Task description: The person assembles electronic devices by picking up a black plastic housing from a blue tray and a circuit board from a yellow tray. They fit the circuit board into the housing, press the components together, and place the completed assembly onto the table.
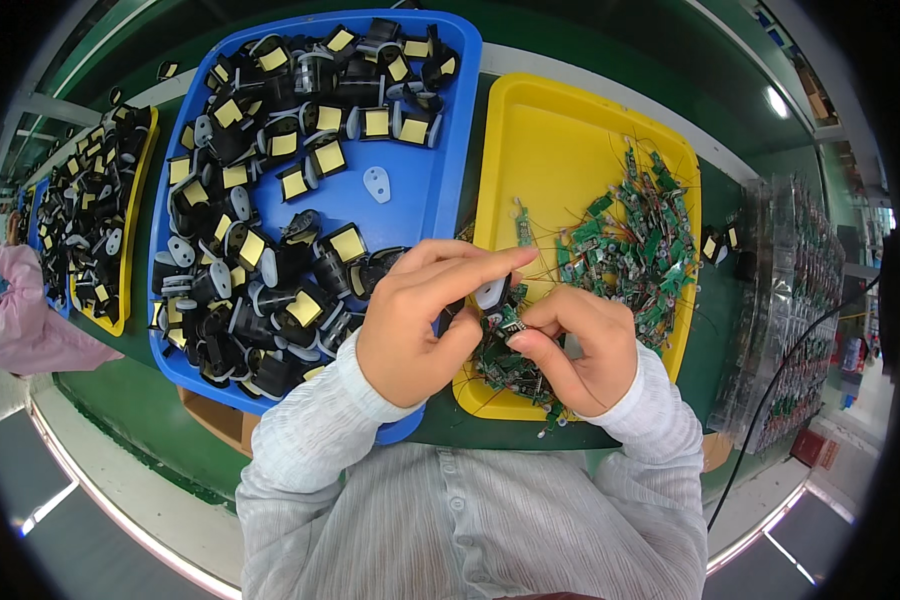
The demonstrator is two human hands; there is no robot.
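My left hand (407,325) is closed around a small black plastic housing with a pale grey oval end piece (490,292); the fingers hide most of it. Between the thumb and forefinger of my right hand (592,350) is a small green circuit board (511,323), held right against the housing. Whether the board sits partly inside the housing, I cannot tell. Both hands are over the near left part of a yellow tray (530,110). A heap of green circuit boards with thin wires (635,250) lies in that tray.
To the left a blue tray (390,215) holds many black housings with yellow pads (327,157) and a loose grey oval piece (376,184). Clear packs of boards (790,300) stand at the right, near a black cable (785,365). Another person's pink sleeve (35,315) shows far left.
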